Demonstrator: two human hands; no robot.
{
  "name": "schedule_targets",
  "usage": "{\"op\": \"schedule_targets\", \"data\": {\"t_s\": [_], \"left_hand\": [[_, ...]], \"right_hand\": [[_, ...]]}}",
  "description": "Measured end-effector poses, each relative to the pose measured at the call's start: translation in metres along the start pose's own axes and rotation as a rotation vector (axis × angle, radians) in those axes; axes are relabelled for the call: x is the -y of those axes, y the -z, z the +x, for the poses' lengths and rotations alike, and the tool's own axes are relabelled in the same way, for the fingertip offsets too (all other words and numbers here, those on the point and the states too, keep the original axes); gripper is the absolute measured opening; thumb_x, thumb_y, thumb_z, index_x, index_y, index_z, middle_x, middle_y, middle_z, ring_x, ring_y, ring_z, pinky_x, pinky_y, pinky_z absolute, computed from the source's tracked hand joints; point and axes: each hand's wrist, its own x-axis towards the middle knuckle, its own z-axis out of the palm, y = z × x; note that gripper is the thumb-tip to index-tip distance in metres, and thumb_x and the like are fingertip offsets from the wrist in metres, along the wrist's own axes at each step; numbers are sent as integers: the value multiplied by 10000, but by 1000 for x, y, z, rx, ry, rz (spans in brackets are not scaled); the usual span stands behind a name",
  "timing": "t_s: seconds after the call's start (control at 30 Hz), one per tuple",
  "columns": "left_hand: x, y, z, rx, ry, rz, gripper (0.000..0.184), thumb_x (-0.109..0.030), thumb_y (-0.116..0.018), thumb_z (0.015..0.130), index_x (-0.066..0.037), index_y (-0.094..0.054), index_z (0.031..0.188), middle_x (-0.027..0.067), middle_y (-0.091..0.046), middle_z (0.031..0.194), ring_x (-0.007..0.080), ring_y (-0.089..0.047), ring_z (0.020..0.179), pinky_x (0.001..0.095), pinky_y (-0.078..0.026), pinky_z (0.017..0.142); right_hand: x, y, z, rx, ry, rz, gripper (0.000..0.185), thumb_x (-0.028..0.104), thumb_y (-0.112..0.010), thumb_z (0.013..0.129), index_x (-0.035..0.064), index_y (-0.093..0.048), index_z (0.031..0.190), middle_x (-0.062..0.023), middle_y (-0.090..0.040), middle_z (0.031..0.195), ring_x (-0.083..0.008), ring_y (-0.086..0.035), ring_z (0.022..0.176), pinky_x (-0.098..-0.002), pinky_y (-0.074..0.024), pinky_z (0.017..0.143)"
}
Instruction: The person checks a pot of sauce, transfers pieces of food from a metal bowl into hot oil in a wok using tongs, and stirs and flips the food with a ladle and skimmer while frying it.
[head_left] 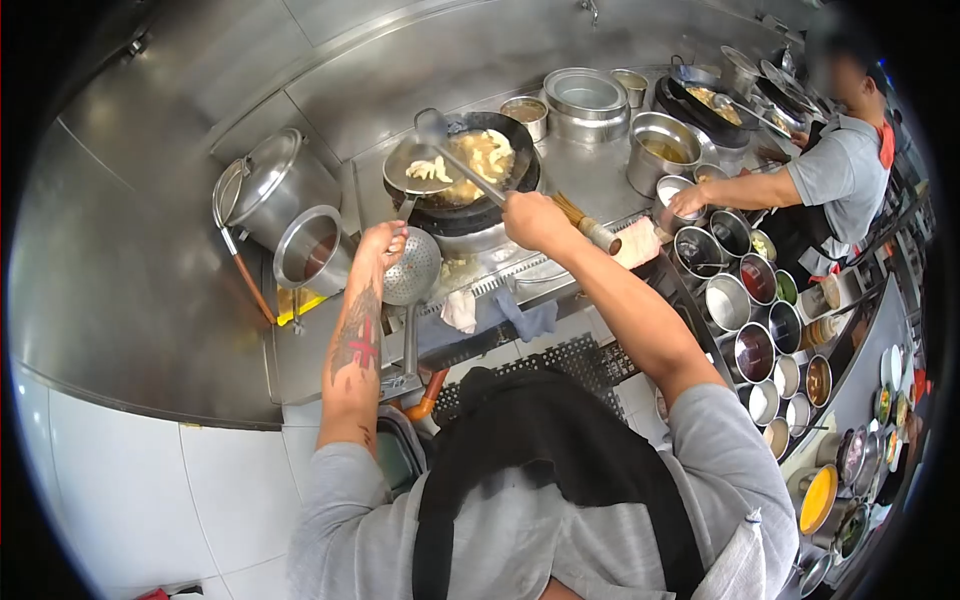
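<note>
A black wok [525, 165] on the burner holds bubbling yellowish liquid with pale pieces [488, 152]. My left hand [383, 245] is closed round the handle of a round mesh strainer [402, 162], which is over the wok's left side with pale pieces in it. In my right hand [535, 220] is the long metal handle of a ladle [432, 127]; its bowl is above the strainer's far edge. Just below and right of my left hand, a perforated skimmer [412, 268] lies at the stove's front.
Left stand a lidded pot [285, 185] and a steel container [310, 250]. A bamboo brush [597, 232] and cloths [528, 315] lie along the front edge. Seasoning containers [727, 302] line the right. A co-worker [835, 180] stands at another wok [705, 105], reaching towards the containers.
</note>
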Motion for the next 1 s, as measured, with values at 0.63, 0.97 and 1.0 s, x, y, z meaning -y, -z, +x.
{"op": "schedule_targets", "data": {"t_s": [0.63, 0.97, 1.0], "left_hand": [[-75, -44, -94, -581, -981, 1544, 259, -186, -499, 919, -3, -670, 984, 260, -653, 987, 432, -614, 992, 488, -482, 864], [-65, -106, -131, -499, -1026, 1545, 261, -187, -491, 929, 0, -664, 986, 266, -648, 997, 445, -609, 1000, 502, -479, 883], [-57, -103, -143, -479, -1065, 1530, 272, -197, -490, 931, 1, -667, 989, 266, -649, 1000, 444, -610, 1003, 500, -480, 888]], "right_hand": [[-52, 11, 19, -103, -294, 25, 228, 97, -529, 843, -50, -663, 954, -277, -665, 1005, -397, -662, 960, -460, -524, 865], [-75, 18, 16, -108, -317, 120, 286, 177, -553, 833, -36, -665, 987, -285, -659, 986, -437, -636, 966, -477, -506, 871], [-85, 25, 0, -152, -315, 124, 280, 181, -545, 837, -32, -668, 972, -291, -654, 985, -443, -634, 960, -485, -505, 864]]}}
